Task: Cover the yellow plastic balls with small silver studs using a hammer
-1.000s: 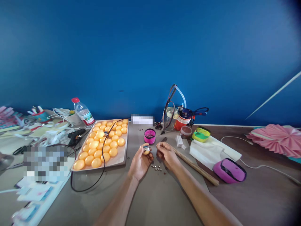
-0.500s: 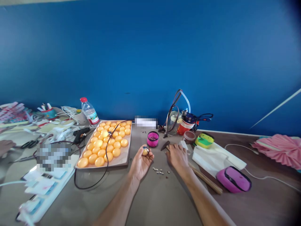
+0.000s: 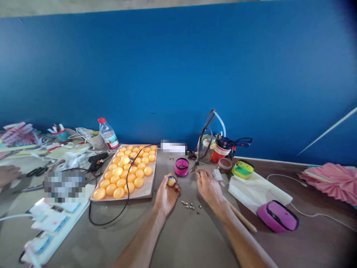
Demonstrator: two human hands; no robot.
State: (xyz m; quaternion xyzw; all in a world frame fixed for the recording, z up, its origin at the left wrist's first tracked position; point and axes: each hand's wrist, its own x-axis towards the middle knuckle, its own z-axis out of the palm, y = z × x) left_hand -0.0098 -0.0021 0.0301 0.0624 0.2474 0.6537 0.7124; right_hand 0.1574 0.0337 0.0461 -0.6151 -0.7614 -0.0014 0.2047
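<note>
- A blue wall point(image 3: 178, 74) fills the room behind your work, all the way across.
- The grey-brown table point(image 3: 178, 242) runs along its foot; it is crowded with craft clutter on the left, and a pink paper fan point(image 3: 331, 178) lies at the far right.
- A tray point(image 3: 145, 191) of orange balls sits left of your hands, with a black cable point(image 3: 126, 186) draped over it.
- A white cloth point(image 3: 256, 190) and a pink case point(image 3: 277, 216) lie to your right.
- Another person's hand point(image 3: 8, 174) rests at the far left edge.
- Your right grip point(image 3: 209, 188) lies clenched over a wooden stick point(image 3: 242, 220), which runs back along the table under your wrist. Its dark tip pokes out just ahead of your fingers.
- Your left grip point(image 3: 166, 195) is raised palm-up, with its fingertips grasping a ball point(image 3: 171, 181).
- A pink pot point(image 3: 181, 167) stands just beyond that ball, apart from it.
- The ball sits at the top of your left grip, orange with a shiny piece on its face, and near the stick's tip without touching it.
- Small metal studs point(image 3: 190, 204) are scattered on the table between your two wrists.
</note>
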